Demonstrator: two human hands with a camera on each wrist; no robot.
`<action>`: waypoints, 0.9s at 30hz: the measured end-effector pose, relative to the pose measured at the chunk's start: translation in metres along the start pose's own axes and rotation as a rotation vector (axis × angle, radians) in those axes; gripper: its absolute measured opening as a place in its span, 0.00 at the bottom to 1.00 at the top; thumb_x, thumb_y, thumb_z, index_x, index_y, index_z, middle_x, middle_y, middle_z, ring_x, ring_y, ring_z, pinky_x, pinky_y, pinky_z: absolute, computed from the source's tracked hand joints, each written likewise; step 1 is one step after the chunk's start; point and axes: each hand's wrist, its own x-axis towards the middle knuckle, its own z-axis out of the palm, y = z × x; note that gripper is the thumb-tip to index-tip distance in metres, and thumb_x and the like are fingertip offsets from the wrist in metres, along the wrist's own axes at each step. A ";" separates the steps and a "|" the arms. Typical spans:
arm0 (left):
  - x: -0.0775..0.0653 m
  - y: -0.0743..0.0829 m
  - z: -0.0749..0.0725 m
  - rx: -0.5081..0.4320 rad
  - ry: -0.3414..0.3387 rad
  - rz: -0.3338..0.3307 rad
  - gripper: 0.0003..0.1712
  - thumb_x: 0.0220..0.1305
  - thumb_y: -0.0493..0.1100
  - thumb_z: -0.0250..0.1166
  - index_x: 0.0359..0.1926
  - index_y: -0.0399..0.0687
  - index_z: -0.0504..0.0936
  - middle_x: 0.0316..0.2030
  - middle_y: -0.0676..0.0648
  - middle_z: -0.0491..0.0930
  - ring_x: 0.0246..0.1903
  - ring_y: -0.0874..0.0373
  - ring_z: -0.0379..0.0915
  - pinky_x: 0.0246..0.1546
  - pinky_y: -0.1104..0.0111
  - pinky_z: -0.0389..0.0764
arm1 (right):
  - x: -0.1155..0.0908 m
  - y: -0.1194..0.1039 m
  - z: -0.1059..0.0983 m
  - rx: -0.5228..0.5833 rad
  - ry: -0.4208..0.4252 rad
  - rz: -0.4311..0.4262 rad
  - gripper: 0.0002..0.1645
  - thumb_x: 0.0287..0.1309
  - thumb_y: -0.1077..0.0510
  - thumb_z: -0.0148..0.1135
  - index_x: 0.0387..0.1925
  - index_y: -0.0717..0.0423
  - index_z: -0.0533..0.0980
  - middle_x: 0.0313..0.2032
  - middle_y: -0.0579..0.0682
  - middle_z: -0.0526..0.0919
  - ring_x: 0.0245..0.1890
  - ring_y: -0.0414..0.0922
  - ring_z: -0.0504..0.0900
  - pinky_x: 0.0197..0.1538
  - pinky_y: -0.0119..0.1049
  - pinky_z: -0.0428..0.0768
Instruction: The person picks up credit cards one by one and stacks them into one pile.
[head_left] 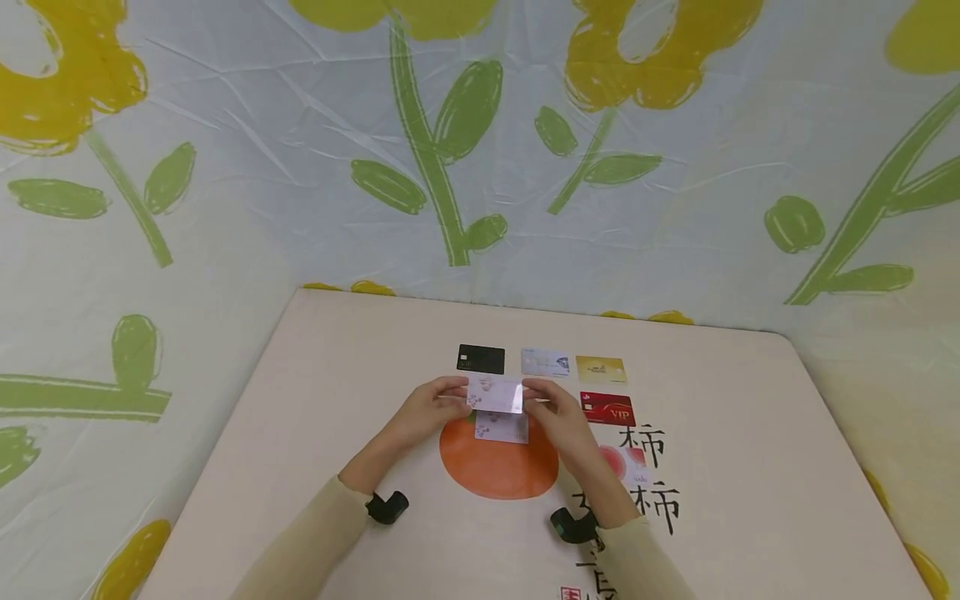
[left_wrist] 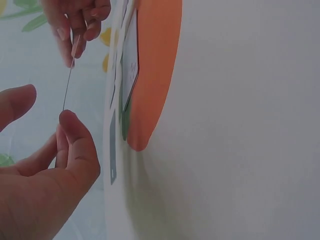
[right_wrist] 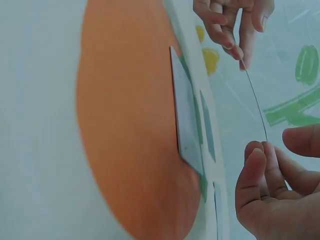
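Both hands hold one thin white card (head_left: 495,395) with a small floral print, level above the table. The left hand (head_left: 435,406) pinches its left edge; the right hand (head_left: 557,414) pinches the opposite edge. Seen edge-on in the left wrist view, the card (left_wrist: 68,89) is a fine line between the fingers of the two hands. A similar white card (head_left: 502,427) lies below on the printed orange persimmon (head_left: 498,467), partly covered by the held one in the head view.
Beyond the hands lie a black card (head_left: 481,359), a silver card (head_left: 545,362) and a gold card (head_left: 601,369). To the right are a red VIP card (head_left: 607,408) and a pink-white card (head_left: 633,468), the latter partly behind the right forearm. A flowered cloth (head_left: 300,167) hangs behind the table (head_left: 315,367).
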 end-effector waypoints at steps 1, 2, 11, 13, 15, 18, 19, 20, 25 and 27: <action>0.000 0.000 0.001 0.012 -0.006 0.006 0.30 0.62 0.41 0.68 0.65 0.40 0.74 0.55 0.42 0.77 0.53 0.49 0.77 0.53 0.62 0.79 | -0.002 0.001 -0.001 -0.008 0.003 0.003 0.22 0.70 0.63 0.56 0.64 0.57 0.74 0.55 0.58 0.77 0.53 0.56 0.76 0.61 0.52 0.74; -0.001 -0.001 0.002 0.023 -0.011 0.008 0.31 0.63 0.41 0.68 0.65 0.40 0.74 0.54 0.42 0.77 0.53 0.49 0.77 0.53 0.61 0.79 | -0.003 0.001 -0.001 -0.016 0.004 0.007 0.22 0.70 0.63 0.56 0.64 0.57 0.74 0.55 0.58 0.77 0.53 0.56 0.76 0.61 0.52 0.74; 0.000 -0.010 0.010 0.123 -0.046 0.017 0.30 0.64 0.40 0.68 0.65 0.38 0.73 0.52 0.45 0.79 0.51 0.52 0.78 0.52 0.61 0.79 | -0.013 0.011 -0.005 -0.041 0.007 0.018 0.22 0.69 0.63 0.56 0.63 0.57 0.74 0.53 0.57 0.79 0.53 0.55 0.76 0.58 0.50 0.77; 0.000 -0.012 0.011 0.118 -0.068 0.019 0.30 0.63 0.39 0.68 0.65 0.36 0.73 0.51 0.44 0.79 0.50 0.52 0.78 0.51 0.63 0.80 | -0.014 0.012 -0.005 -0.057 0.007 0.028 0.22 0.69 0.63 0.56 0.63 0.57 0.75 0.53 0.56 0.79 0.54 0.54 0.75 0.58 0.50 0.77; 0.000 -0.014 0.012 0.109 -0.093 0.018 0.31 0.62 0.39 0.69 0.65 0.34 0.72 0.52 0.44 0.79 0.50 0.51 0.78 0.50 0.63 0.80 | -0.016 0.014 -0.006 -0.072 0.007 0.035 0.21 0.69 0.63 0.56 0.62 0.58 0.75 0.52 0.56 0.80 0.54 0.54 0.75 0.58 0.49 0.76; -0.001 -0.016 0.013 0.100 -0.121 0.014 0.31 0.61 0.37 0.68 0.64 0.32 0.72 0.52 0.43 0.79 0.50 0.51 0.78 0.51 0.63 0.79 | -0.018 0.015 -0.007 -0.089 0.000 0.031 0.21 0.69 0.64 0.55 0.62 0.59 0.75 0.51 0.56 0.80 0.53 0.53 0.75 0.57 0.48 0.77; -0.002 -0.017 0.013 0.103 -0.126 0.012 0.31 0.61 0.37 0.68 0.64 0.32 0.72 0.52 0.43 0.79 0.50 0.51 0.77 0.52 0.63 0.79 | -0.018 0.016 -0.007 -0.095 -0.002 0.029 0.21 0.69 0.64 0.55 0.62 0.59 0.76 0.51 0.56 0.81 0.53 0.53 0.75 0.57 0.47 0.77; -0.002 -0.017 0.013 0.108 -0.129 0.013 0.31 0.61 0.37 0.68 0.64 0.32 0.72 0.52 0.43 0.79 0.50 0.51 0.77 0.52 0.63 0.79 | -0.019 0.017 -0.007 -0.101 -0.003 0.026 0.21 0.69 0.65 0.55 0.61 0.59 0.76 0.50 0.56 0.81 0.53 0.53 0.75 0.56 0.47 0.78; -0.001 -0.020 0.014 0.150 -0.135 0.021 0.31 0.60 0.37 0.68 0.63 0.34 0.73 0.51 0.45 0.79 0.49 0.52 0.77 0.52 0.63 0.78 | -0.018 0.020 -0.008 -0.133 -0.020 0.040 0.21 0.68 0.66 0.56 0.61 0.58 0.76 0.50 0.54 0.81 0.53 0.53 0.76 0.57 0.47 0.78; -0.001 -0.019 0.015 0.175 -0.136 0.027 0.31 0.60 0.38 0.69 0.63 0.33 0.73 0.51 0.45 0.79 0.48 0.52 0.77 0.52 0.63 0.79 | -0.018 0.021 -0.007 -0.140 -0.029 0.047 0.21 0.68 0.66 0.56 0.61 0.58 0.76 0.50 0.53 0.82 0.53 0.53 0.76 0.57 0.46 0.78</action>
